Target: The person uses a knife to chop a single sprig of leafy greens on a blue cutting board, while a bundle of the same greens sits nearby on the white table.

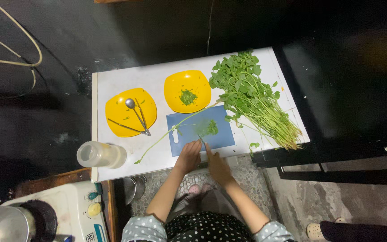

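My left hand (189, 157) rests at the near edge of a blue cutting board (222, 139) on a white table (126, 78). Its fingers curl around a thin dark piece that pokes out over the board; I cannot tell what it is. My right hand (219, 166) sits beside it, one finger stretched toward that piece. A small heap of cut greens (210, 128) lies mid-board, slightly blurred. A long bare stem (157, 142) crosses the board's left corner. A big bunch of leafy greens (251, 101) lies to the right.
Two yellow plates stand behind the board: the left one (115, 123) holds a spoon and metal tongs, the right one (200, 85) some chopped leaves. A clear plastic jar (100, 154) lies at the table's left front. An induction cooker (77, 210) and pot sit lower left.
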